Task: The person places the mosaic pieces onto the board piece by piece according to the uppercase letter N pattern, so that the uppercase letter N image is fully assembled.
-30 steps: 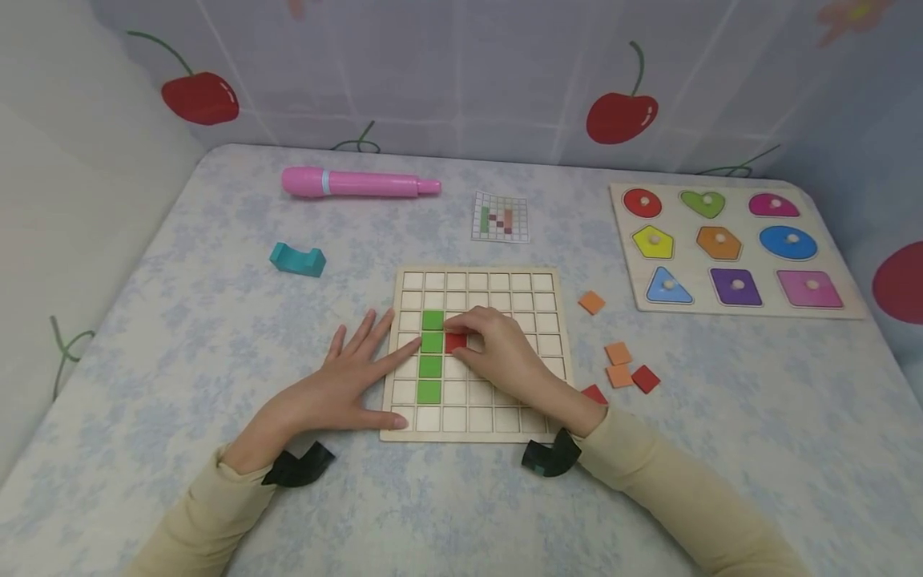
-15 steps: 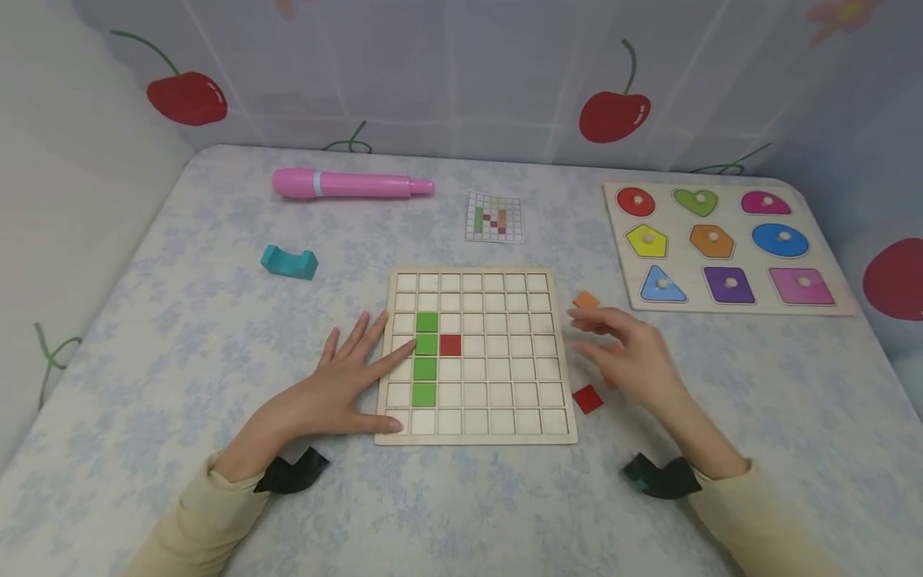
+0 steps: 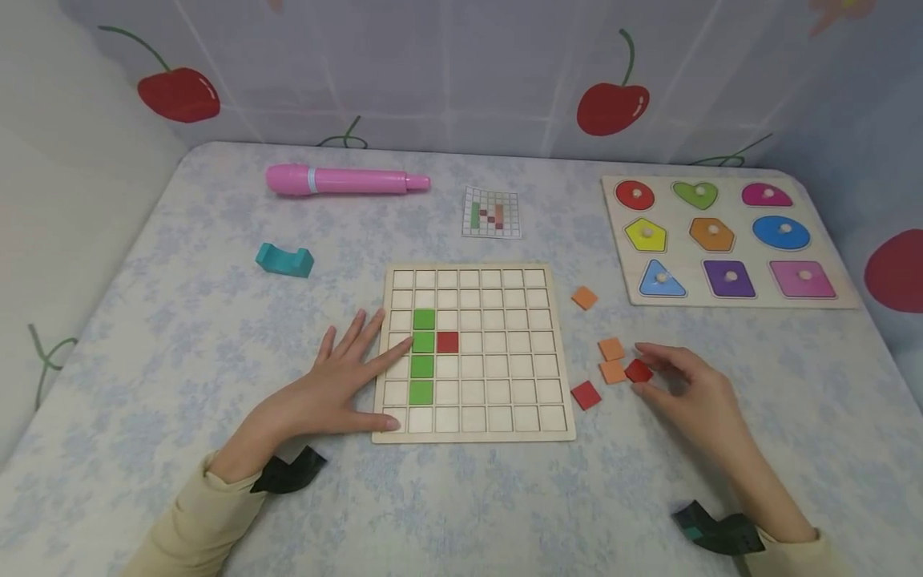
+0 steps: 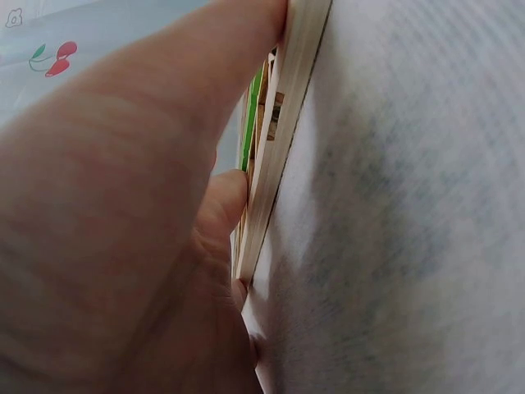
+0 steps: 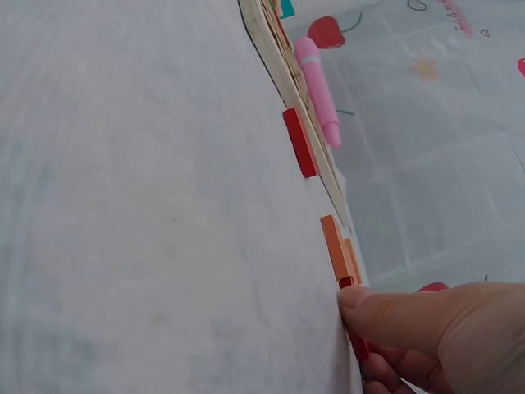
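A square wooden grid board lies on the table. Several green tiles stand in one column of it, with one red tile beside them. My left hand lies spread over the board's left side, its fingers straight, index tip at a green tile and thumb on the lower left edge. Right of the board, my right hand pinches another red square tile between thumb and fingers; the right wrist view shows the thumb against this tile's edge. Two orange tiles touch or nearly touch it.
A loose red tile and an orange tile lie beside the board. Behind are a printed pattern card, a pink microphone-shaped stick and a teal block. A knobbed shape puzzle occupies the back right.
My right hand has let go of the red tile on the board and moved right to another red tile. The left hand stays on the board; the view has shifted slightly.
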